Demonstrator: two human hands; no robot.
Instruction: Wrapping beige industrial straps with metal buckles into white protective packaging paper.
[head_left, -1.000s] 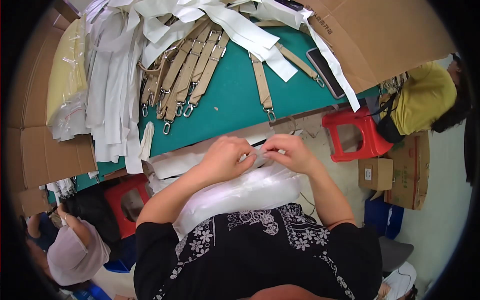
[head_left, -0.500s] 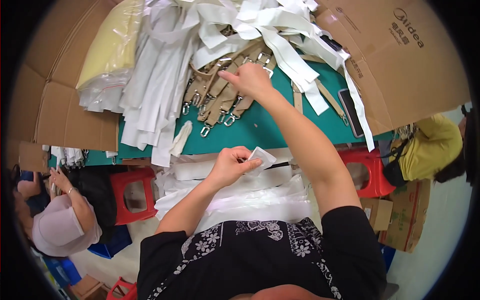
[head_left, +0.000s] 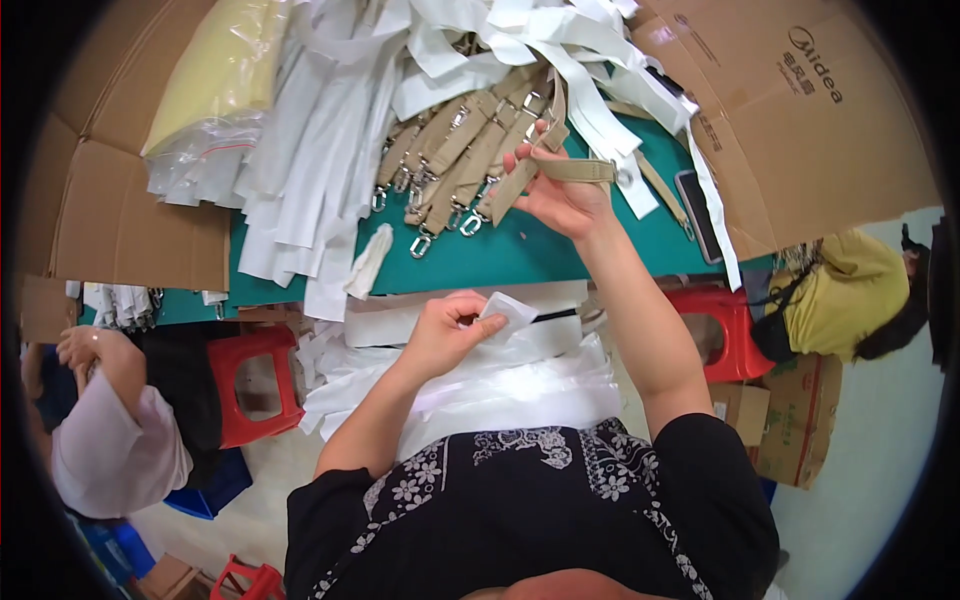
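My left hand (head_left: 445, 335), closed in front of the table's near edge, pinches a small whitish square piece (head_left: 509, 313), perhaps paper or thin plastic. Above the green tabletop, my right hand (head_left: 568, 203) holds a tan strap (head_left: 570, 170) that loops over its fingers, with one end hanging toward the left. Beyond and to the left lies a heap of tan straps (head_left: 455, 150) with silver snap hooks at their near ends. A crumpled white cloth-like piece (head_left: 370, 262) lies near the table edge.
Long white strips (head_left: 315, 170) cover the left and far table. A yellow bundle in clear plastic (head_left: 215, 80) leans at far left. Cardboard flaps (head_left: 800, 130) flank both sides. A phone (head_left: 702, 215) lies at right. Red stools (head_left: 255, 385) and other people (head_left: 115, 440) are on either side.
My right hand has lifted a tan strap off the heap and turned, moving right and nearer. My left hand has shifted slightly left, still pinching the whitish piece.
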